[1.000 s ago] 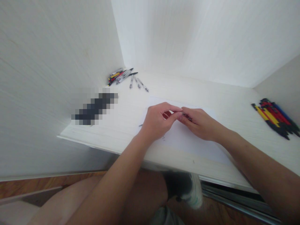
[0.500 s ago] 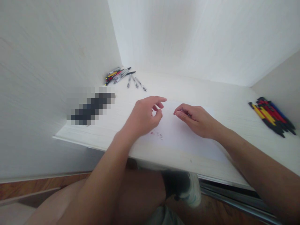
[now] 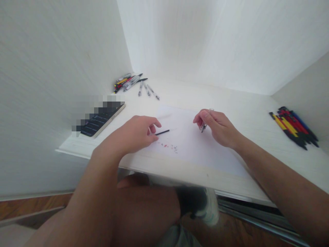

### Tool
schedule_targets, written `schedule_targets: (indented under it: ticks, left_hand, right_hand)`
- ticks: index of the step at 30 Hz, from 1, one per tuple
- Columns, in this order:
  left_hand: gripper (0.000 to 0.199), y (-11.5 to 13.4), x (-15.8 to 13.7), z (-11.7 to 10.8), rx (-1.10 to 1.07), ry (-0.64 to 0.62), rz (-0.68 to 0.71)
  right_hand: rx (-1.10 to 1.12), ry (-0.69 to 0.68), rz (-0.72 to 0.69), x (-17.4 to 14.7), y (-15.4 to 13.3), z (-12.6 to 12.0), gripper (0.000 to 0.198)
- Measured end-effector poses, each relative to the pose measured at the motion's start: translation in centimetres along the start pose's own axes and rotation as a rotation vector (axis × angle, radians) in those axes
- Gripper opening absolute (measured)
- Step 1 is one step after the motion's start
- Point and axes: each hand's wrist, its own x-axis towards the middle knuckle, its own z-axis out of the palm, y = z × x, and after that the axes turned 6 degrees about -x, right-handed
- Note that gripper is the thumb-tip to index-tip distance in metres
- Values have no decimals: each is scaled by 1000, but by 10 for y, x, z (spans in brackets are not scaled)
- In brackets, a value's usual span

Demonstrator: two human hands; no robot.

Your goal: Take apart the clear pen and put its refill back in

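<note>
My left hand (image 3: 142, 133) is over the left part of a white sheet of paper (image 3: 190, 147). A thin black stick (image 3: 162, 132), perhaps a pen refill, juts out to the right from between its thumb and curled fingers, while the index finger stays apart. Over the right part of the sheet, my right hand (image 3: 216, 125) is closed around a clear pen (image 3: 204, 127). The pen's dark lower end points down below the thumb, and its clear upper end shows above the hand. Small dark and red specks (image 3: 169, 147) lie on the paper near my left hand.
Several pens (image 3: 128, 82) are heaped at the back left, with three clear pens (image 3: 147, 90) beside them. A partly blurred-out dark device (image 3: 101, 121) lies on the left. Yellow, red and blue pens (image 3: 294, 127) lie at the right. White panels enclose the desk (image 3: 231, 96).
My left hand has moved left and slightly down, and the black stick now shows at its fingers. My right hand has turned, bringing the clear pen into view.
</note>
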Motion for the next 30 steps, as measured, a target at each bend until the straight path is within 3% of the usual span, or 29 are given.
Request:
schedule_targets:
  ticks: [7,14,21,30]
  left_hand:
    - [35,7,1,0,61,-26,-14]
    - [28,2,5,13,23,44,109]
    - [31,-3,5,17,-7,45,119]
    - [48,0,10,32,43,93,193]
  right_hand:
    - [-73,19,-21,-1,1,0,50]
    - [-132,-44,27,-1,-2,-1,48]
    - [-166,-41,42,-2,-4,-3,46]
    - [-142,-44,31,-1,-5,-2,46]
